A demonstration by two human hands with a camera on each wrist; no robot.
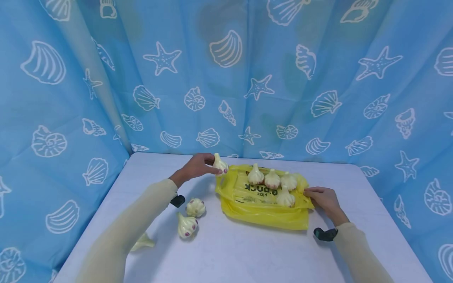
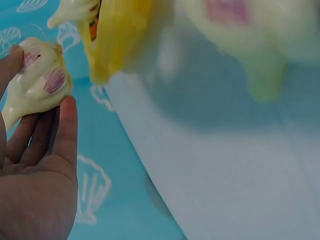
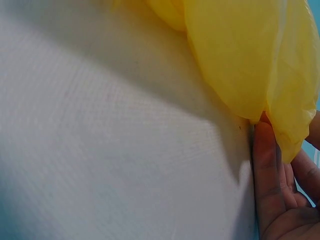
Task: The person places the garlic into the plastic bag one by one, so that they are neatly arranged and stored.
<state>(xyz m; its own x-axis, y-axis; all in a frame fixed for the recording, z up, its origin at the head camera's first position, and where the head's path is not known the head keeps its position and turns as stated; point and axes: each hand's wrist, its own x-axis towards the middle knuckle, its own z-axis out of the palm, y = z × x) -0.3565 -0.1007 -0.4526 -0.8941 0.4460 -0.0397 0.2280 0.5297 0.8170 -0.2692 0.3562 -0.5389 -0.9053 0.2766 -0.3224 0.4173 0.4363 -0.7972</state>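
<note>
My left hand (image 1: 199, 168) holds a garlic bulb (image 1: 220, 165) between thumb and fingers, beside the left end of a yellow plastic bag (image 1: 265, 216). The left wrist view shows the same bulb (image 2: 40, 80), pale with purple patches, gripped by the left hand (image 2: 45, 170). At the bag's right end, my right hand (image 1: 325, 200) pinches its edge; the right wrist view shows the yellow plastic (image 3: 235, 60) between thumb and fingers of the right hand (image 3: 285, 195). Several garlic bulbs (image 1: 272, 179) lie on the bag's printed middle.
Two garlic bulbs, one (image 1: 196, 207) behind the other (image 1: 186, 226), lie on the white table (image 1: 247, 255) left of the bag. Another bulb (image 1: 143, 242) is partly hidden by the left sleeve. Blue shell-patterned curtains (image 1: 226, 78) stand behind and at both sides.
</note>
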